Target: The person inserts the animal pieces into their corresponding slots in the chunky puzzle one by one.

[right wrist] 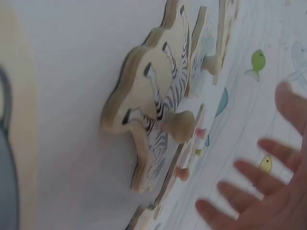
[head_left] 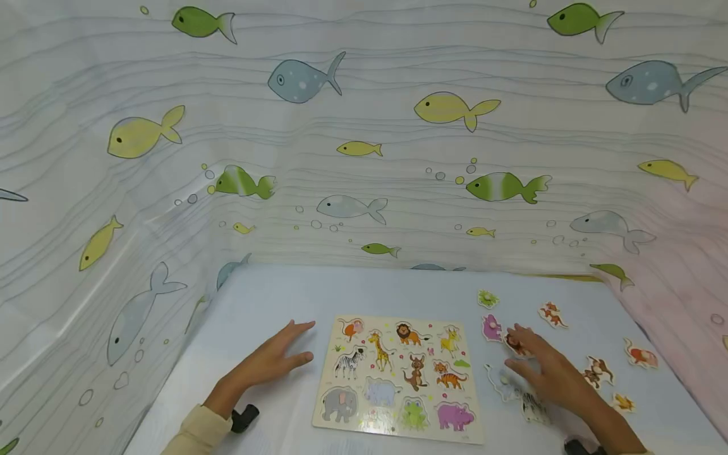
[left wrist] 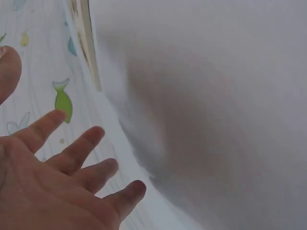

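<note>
right grip (head_left: 548, 371), wide, near zebra piece (head_left: 534, 411); left grip (head_left: 270, 360), wide, beside puzzle board (head_left: 385, 325).

I've got a white tabletop (head_left: 273, 297): animal board (head_left: 396, 381) lying flat, loose pieces (head_left: 491, 328) (zebra (head_left: 533, 408) included) scattered right of it.

I can make out no words, brands or numbers anywhere; on the puzzle board (head_left: 394, 414), any print beside the animal pictures (head_left: 380, 351) is too small and faint for me to read.

Black-striped zebra piece (right wrist: 169, 103), purple piece (head_left: 491, 328), cream board (head_left: 380, 322)
</note>
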Demonstrator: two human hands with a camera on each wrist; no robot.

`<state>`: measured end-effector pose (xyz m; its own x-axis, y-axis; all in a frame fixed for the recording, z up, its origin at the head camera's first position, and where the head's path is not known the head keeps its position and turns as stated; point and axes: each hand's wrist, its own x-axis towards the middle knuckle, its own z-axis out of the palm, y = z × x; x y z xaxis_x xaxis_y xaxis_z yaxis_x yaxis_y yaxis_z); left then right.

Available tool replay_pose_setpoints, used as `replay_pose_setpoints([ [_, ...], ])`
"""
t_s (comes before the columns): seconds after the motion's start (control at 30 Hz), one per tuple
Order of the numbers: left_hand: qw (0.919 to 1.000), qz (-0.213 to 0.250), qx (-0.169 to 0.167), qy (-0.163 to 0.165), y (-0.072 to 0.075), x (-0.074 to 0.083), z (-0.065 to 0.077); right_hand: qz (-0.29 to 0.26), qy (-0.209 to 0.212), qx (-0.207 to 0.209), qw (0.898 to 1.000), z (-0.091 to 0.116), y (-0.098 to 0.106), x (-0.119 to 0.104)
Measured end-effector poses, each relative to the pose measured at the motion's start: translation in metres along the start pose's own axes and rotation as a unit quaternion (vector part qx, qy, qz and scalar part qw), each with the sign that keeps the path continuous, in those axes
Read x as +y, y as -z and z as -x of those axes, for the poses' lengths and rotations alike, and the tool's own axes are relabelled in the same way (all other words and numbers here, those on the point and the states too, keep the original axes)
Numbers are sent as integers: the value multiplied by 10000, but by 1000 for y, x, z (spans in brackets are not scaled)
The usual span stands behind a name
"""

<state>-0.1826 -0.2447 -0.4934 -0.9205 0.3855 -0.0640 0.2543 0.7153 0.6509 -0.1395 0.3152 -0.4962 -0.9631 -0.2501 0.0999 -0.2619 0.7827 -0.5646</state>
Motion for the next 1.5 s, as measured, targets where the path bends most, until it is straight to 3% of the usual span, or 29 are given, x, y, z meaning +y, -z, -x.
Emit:
replay_pose_setpoints([
  [0.17, 9993, 204, -297, -50, -9, 2, 0, 420, 883, -100, 9952, 1, -6, 3],
  [0.3, 9986, 232, -455, -149, -13, 4, -6, 450, 1174, -169, 9919, 2, -7, 4],
  [0.57, 9948, 411, -812, -464, -22, 6, -16, -68, 1285, -154, 9916, 9, -10, 10],
  [0.87, 9901, 17, -1184, -751, -26, 0, -16, -78, 1046, -252, 9942, 7, -15, 18],
  [1.03, 9885, -59, -1303, -767, -26, -5, -15, -98, 1126, -342, 9930, 4, -16, 19],
  [1.3, 9876, -34, -1371, -766, -27, -4, -17, -262, 1632, -264, 9859, 6, -20, 23],
  [1.5, 9888, 9, -1341, -654, -26, -4, -17, -358, 1445, -229, 9886, 0, -17, 21],
])
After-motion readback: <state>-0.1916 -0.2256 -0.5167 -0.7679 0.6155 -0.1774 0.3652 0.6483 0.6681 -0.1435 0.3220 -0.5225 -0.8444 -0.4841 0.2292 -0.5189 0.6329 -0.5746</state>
